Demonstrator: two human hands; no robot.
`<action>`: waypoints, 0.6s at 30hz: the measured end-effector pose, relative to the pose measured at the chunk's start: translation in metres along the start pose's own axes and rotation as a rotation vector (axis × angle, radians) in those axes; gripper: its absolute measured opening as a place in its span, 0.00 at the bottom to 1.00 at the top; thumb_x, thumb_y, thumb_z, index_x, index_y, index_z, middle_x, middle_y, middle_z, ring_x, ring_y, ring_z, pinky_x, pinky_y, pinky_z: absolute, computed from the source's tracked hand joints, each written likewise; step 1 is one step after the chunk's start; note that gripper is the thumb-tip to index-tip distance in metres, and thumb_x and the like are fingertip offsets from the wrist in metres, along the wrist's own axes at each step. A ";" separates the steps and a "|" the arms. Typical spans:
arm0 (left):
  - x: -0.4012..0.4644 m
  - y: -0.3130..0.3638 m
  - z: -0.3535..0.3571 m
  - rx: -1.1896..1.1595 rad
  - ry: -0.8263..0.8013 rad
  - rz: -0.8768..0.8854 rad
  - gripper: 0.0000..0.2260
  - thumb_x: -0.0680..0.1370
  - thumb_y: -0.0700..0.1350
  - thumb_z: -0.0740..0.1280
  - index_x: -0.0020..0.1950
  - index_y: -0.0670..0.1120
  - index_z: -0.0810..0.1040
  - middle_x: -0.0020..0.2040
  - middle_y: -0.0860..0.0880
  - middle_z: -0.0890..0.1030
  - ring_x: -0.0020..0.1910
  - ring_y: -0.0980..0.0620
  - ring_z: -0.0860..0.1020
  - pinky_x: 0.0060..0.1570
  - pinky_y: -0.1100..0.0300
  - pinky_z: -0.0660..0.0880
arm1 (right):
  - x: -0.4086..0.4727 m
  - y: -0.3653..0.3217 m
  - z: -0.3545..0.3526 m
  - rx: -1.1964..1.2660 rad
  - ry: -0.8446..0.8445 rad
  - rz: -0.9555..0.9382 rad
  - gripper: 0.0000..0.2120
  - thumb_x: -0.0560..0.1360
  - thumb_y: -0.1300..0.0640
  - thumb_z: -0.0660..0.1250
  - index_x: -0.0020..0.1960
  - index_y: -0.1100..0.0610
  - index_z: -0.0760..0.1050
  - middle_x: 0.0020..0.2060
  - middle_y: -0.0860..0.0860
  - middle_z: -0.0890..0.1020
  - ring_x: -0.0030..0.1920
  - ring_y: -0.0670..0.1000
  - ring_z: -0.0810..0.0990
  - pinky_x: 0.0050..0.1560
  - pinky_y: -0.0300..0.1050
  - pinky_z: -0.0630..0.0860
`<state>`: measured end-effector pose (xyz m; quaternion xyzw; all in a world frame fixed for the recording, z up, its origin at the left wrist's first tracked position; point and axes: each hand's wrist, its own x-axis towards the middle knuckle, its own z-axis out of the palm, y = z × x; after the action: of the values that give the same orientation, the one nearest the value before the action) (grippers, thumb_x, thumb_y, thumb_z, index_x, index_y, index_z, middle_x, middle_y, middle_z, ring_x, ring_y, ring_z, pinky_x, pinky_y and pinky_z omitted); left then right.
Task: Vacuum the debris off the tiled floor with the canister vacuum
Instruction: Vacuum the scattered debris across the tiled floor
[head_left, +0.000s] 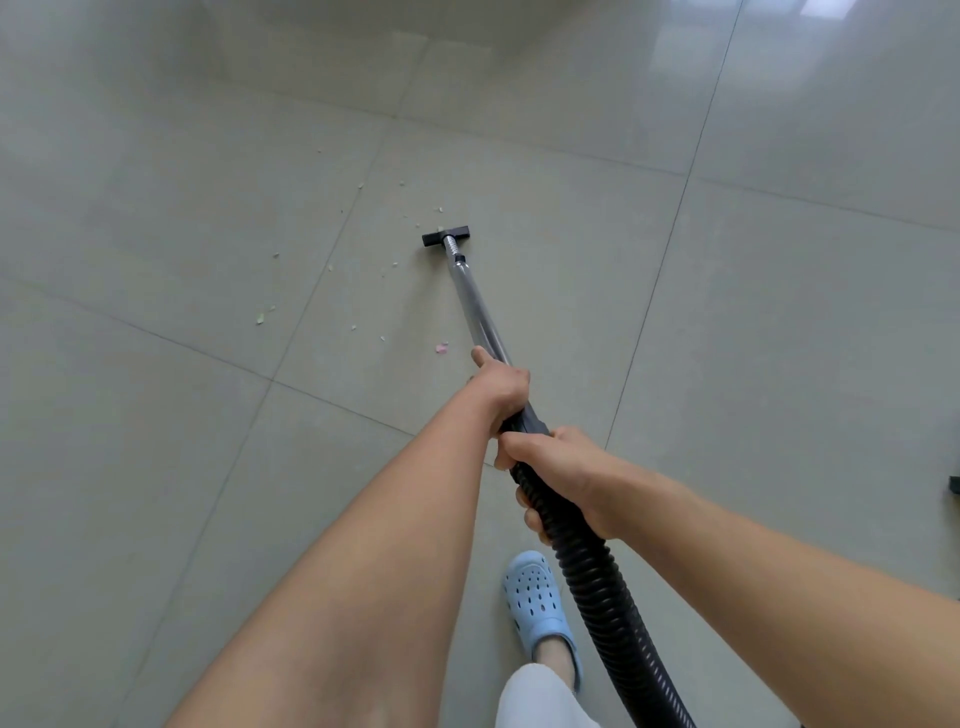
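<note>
We are standing indoors, most likely in a home, though we cannot tell which room. Large glossy pale-grey floor tiles (753, 322) with thin dark grout lines mirror a bright window. A household vacuum hose (597, 582) and a light-blue perforated clog (535, 597), worn with white trousers (535, 696), suggest domestic life.

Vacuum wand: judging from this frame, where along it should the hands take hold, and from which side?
Probably at the near end, from above. The left hand wraps the metal wand where it meets the black cuff; the right hand grips the ribbed hose just behind. The wand slopes down to the floor nozzle, so holding its raised rear end steers it across the debris.
</note>
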<state>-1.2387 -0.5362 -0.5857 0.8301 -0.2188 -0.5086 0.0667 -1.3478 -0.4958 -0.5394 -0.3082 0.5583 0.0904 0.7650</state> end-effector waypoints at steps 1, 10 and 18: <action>0.008 0.005 -0.007 0.003 0.000 0.006 0.31 0.81 0.45 0.59 0.79 0.42 0.47 0.71 0.37 0.68 0.67 0.38 0.72 0.63 0.47 0.69 | 0.005 -0.010 0.002 -0.002 0.000 -0.002 0.09 0.71 0.58 0.68 0.44 0.60 0.68 0.28 0.55 0.72 0.21 0.52 0.72 0.26 0.40 0.72; 0.067 0.041 -0.070 -0.042 -0.036 -0.036 0.21 0.82 0.44 0.56 0.72 0.45 0.53 0.58 0.38 0.73 0.55 0.39 0.76 0.54 0.48 0.75 | 0.050 -0.091 0.015 -0.032 0.018 -0.024 0.10 0.70 0.58 0.69 0.43 0.59 0.69 0.29 0.55 0.73 0.21 0.52 0.73 0.25 0.41 0.73; 0.094 0.045 -0.107 -0.025 0.002 -0.014 0.13 0.82 0.45 0.56 0.65 0.47 0.56 0.57 0.38 0.73 0.48 0.42 0.77 0.42 0.55 0.71 | 0.074 -0.127 0.036 -0.093 0.025 -0.044 0.09 0.70 0.58 0.69 0.40 0.59 0.69 0.29 0.55 0.73 0.20 0.52 0.73 0.25 0.41 0.73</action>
<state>-1.1223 -0.6290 -0.5961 0.8311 -0.2065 -0.5111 0.0737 -1.2314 -0.5911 -0.5535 -0.3567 0.5562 0.0956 0.7445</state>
